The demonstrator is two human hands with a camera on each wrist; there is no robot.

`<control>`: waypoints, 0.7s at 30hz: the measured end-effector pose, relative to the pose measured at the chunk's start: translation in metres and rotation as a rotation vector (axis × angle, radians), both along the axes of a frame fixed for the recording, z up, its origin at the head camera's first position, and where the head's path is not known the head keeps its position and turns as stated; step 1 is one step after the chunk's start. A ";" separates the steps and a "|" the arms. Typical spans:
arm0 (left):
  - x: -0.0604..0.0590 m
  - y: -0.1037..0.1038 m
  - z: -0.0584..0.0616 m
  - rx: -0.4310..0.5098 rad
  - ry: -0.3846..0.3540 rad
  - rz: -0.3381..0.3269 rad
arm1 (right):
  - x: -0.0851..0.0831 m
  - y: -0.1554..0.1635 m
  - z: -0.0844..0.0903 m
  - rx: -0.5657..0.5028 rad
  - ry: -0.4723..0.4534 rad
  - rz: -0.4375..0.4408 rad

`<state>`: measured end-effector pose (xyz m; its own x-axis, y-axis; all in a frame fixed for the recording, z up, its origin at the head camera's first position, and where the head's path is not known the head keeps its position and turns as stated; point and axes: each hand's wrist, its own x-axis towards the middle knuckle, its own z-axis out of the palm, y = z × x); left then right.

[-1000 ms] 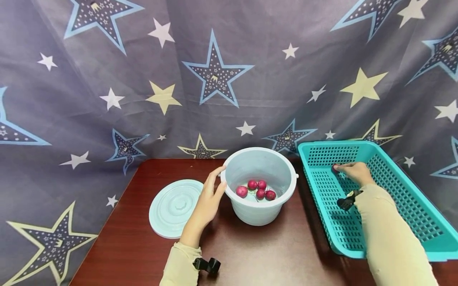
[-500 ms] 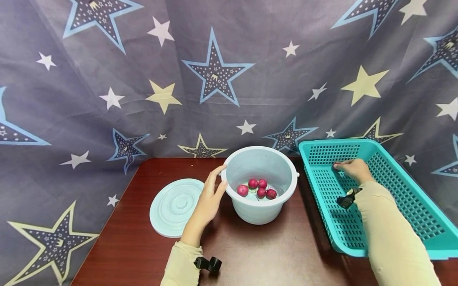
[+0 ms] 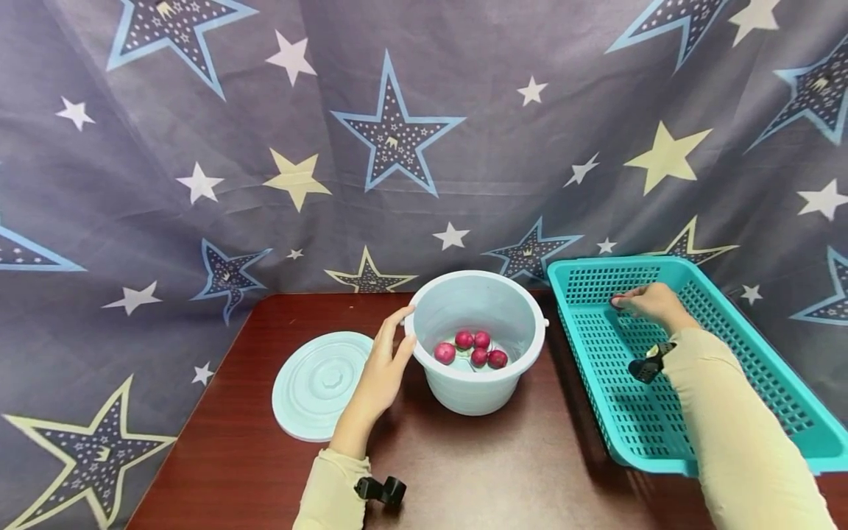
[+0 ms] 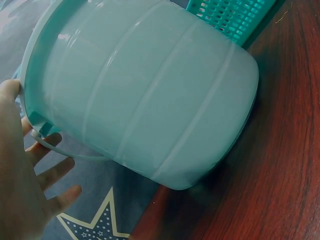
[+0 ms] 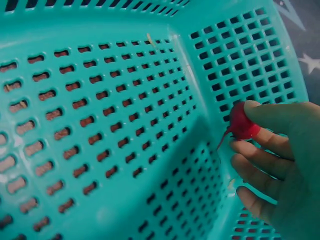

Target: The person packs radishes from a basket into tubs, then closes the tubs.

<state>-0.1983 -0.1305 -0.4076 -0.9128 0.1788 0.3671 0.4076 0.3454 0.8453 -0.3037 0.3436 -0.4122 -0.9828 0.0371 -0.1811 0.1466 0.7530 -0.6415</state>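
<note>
Radish (image 5: 242, 123) pinched by right hand (image 5: 280, 160), root pointing down-left.

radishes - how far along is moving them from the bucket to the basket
Done: the lid is off and lies on the table beside the pale blue bucket. In hand: the right hand pinches one radish inside the teal basket, with no other radish visible there; the left hand rests on the bucket's rim. Left: five radishes sit in the bucket.

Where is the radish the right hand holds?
The radish is pinched in the right hand, inside the teal basket near its far-left corner.
</note>
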 end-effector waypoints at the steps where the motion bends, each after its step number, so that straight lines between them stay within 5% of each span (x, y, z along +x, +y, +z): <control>1: -0.003 -0.001 -0.005 -0.003 -0.001 0.004 | -0.001 0.000 0.002 0.005 -0.005 0.008; 12: -0.008 -0.003 -0.011 -0.024 0.006 0.005 | -0.001 -0.009 0.029 0.046 0.012 0.122; 21: -0.008 -0.004 -0.013 -0.022 -0.001 0.003 | 0.014 -0.017 0.046 0.047 0.065 0.193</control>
<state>-0.2066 -0.1341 -0.4204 -0.9137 0.1838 0.3625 0.4058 0.3654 0.8377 -0.2901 0.3267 -0.3664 -0.9821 -0.1461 -0.1192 -0.0440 0.7923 -0.6085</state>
